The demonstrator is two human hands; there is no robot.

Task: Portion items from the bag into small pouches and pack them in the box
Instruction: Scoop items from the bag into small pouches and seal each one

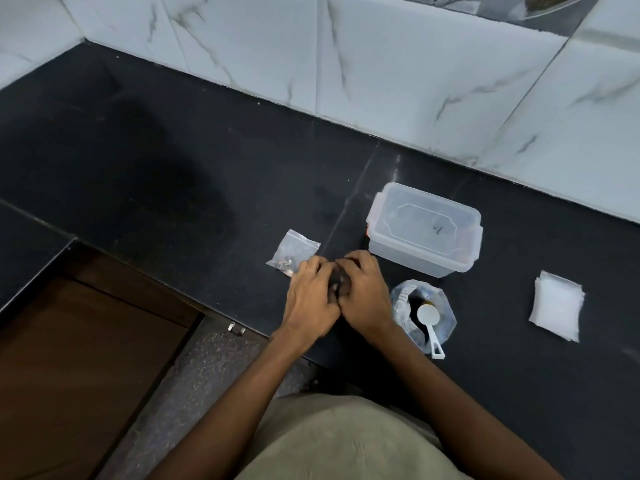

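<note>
The left hand (311, 292) and the right hand (363, 289) meet side by side over the black stone worktop (173, 174), fingers curled inward around a small dark-filled clear pouch (336, 281) pinched between them; motion blur hides most of that pouch, so exactly how each finger lies on it cannot be told. Just beyond the left hand's knuckles, partly under its fingertips, lies a clear zip-top plastic pouch with a few small dark and metallic pieces inside (292, 252), flat on the worktop. Beyond the right hand stands a translucent rectangular plastic box with its clip-on lid on (424, 230). Just to the outer side of the right wrist sits an open clear plastic bag of dark contents (440, 317), and a white plastic measuring scoop (426, 317) rests in its mouth, handle pointing back toward the person. Well apart, farther out on the right hand's side, lies a stack of empty white-looking small pouches (557, 306). Pale marble-patterned wall tiles (415, 81) rise behind the worktop.
</note>
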